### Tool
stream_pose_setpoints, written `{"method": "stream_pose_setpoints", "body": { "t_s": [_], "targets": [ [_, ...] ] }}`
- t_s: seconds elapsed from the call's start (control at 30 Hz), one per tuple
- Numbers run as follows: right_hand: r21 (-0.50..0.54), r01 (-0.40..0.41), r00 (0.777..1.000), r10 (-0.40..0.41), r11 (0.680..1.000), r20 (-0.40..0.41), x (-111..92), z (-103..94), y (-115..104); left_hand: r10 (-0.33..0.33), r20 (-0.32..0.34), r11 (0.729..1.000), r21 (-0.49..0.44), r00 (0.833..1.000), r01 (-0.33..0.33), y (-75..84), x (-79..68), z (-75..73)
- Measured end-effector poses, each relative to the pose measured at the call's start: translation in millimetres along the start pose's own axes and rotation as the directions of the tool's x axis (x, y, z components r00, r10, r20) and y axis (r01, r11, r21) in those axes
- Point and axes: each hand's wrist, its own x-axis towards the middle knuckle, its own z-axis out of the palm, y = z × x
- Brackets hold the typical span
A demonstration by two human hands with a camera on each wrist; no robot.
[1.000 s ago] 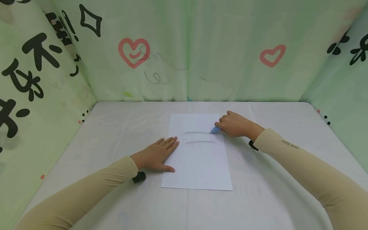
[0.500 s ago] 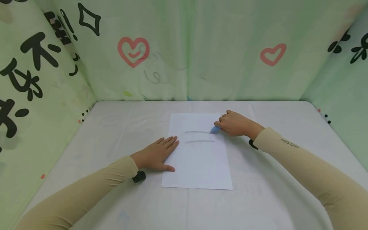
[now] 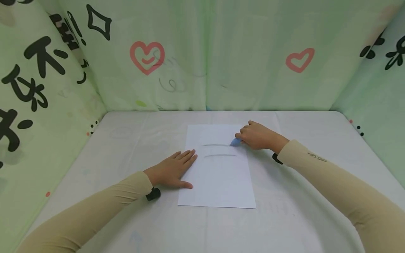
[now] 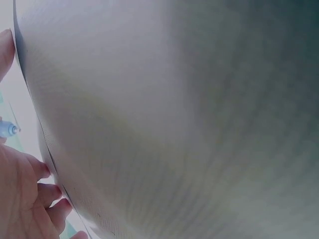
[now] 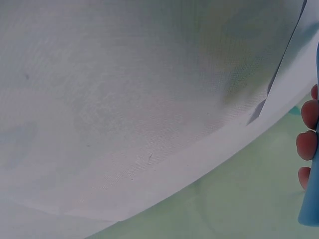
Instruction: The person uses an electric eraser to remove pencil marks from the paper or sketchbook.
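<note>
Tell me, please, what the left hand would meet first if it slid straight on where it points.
Likely the grey lines on the paper; beyond them, the left hand might reach the blue pen or the right hand holding it, though depth is unclear.

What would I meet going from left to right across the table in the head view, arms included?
Left sleeve → left hand → upper drawn line on the white paper → blue pen → right hand → right sleeve.
</note>
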Motion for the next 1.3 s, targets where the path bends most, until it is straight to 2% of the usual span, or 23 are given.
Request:
{"method": "stream_pose_setpoints", "body": {
  "t_s": [0.13,0.5,0.77,1.0,1.3],
  "targets": [
    [0.012,0.002,1.000,-0.002,1.000,0.010,-1.1,-3.2,-1.4,-0.001,0.000,1.000,0.005,1.000,0.001,-1.5,-0.4,0.6],
    [-0.022,0.000,1.000,-0.001,1.000,-0.024,3.0,-2.2,-1.2,0.003,-0.004,1.000,0.007,1.000,-0.003,0.0,0.7,0.8],
    [0.003,-0.002,1.000,0.002,1.000,-0.013,1.2,-2.2,-1.2,-0.009,0.001,1.000,0.024,1.000,0.009,-0.6,1.0,0.9],
    [-0.026,-0.001,0.999,0.000,1.000,-0.041,3.1,0.6,-1.3,-0.007,0.005,1.000,0.018,1.000,0.007,-0.7,2.4,2.5],
    [0.003,-0.011,1.000,0.011,1.000,0.000,0.4,-2.1,-1.6,0.006,-0.010,1.000,0.003,1.000,-0.006,-1.2,0.9,2.4]
  ]
}}
